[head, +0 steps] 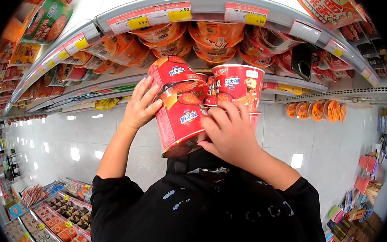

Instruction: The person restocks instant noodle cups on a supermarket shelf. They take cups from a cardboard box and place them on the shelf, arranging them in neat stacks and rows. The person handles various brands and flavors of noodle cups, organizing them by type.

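In front of my chest is a cluster of red instant noodle tubs, with glossy plastic film on the left ones. A lower left tub (181, 122) lies tilted, with its end towards me. Beyond it is an upper left tub (172, 69) with the same print. To the right, a tub with a pale rim (238, 83) stands nearly upright; another red tub (210, 92) shows partly in the gap. My left hand (142, 102) presses against the left side of the pair. My right hand (230, 130) curls at the lower tub's right edge, its fingertips partly hidden.
Just ahead runs a shelf edge (209, 12) with price tags, above stacked orange noodle bowls (219, 37). A black phone (301, 63) hangs near the shelf's right part. Behind me to the left stands a display rack (58, 220) of packaged goods. Pale tiles cover the floor (283, 137).
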### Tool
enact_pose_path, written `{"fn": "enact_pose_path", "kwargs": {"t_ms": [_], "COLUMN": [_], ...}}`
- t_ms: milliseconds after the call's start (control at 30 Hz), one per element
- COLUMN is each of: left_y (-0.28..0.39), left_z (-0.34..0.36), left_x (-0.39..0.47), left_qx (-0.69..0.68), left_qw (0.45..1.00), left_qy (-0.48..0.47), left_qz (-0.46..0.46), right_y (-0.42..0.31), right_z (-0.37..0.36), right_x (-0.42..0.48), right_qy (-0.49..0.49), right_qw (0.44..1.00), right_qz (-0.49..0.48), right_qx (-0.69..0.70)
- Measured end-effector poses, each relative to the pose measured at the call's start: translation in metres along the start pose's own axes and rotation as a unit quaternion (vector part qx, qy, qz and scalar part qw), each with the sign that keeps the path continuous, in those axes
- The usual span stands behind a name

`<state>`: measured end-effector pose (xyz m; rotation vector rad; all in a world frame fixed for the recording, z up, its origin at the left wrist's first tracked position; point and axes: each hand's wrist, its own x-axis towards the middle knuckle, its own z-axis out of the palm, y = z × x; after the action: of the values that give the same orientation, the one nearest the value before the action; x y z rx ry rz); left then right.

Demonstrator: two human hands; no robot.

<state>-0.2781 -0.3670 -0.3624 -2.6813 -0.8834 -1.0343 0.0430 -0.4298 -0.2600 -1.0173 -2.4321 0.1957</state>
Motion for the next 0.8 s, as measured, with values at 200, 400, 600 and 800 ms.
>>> {"fn": "enact_pose_path", "kwargs": {"t_ms": [200, 400, 600, 800], "left_y": [0.008, 0.016, 0.025, 0.007], "left_z": [-0.017, -0.027, -0.005, -0.020], "left_x": [0.016, 0.007, 0.010, 0.022], "left_qx": [-0.041, -0.265, -0.422, -0.449], "left_qw": [0.995, 0.939, 0.826, 0.799], "left_qy": [-0.083, -0.015, 0.081, 0.035], "left_qz": [-0.023, -0.221, -0.365, -0.399], "right_y": [-0.005, -0.004, -0.003, 0.004], "right_z": [0.003, 0.004, 0.002, 0.011], "right_x": [0.001, -0.001, 0.006, -0.001], "right_qy": [-0.045, -0.052, -0.050, -0.017], "right_qw": [0.999, 0.998, 0.997, 0.990], "right_qz": [-0.031, -0.036, -0.043, -0.121], "right_qx": [-0.004, -0.004, 0.032, 0.076]}}
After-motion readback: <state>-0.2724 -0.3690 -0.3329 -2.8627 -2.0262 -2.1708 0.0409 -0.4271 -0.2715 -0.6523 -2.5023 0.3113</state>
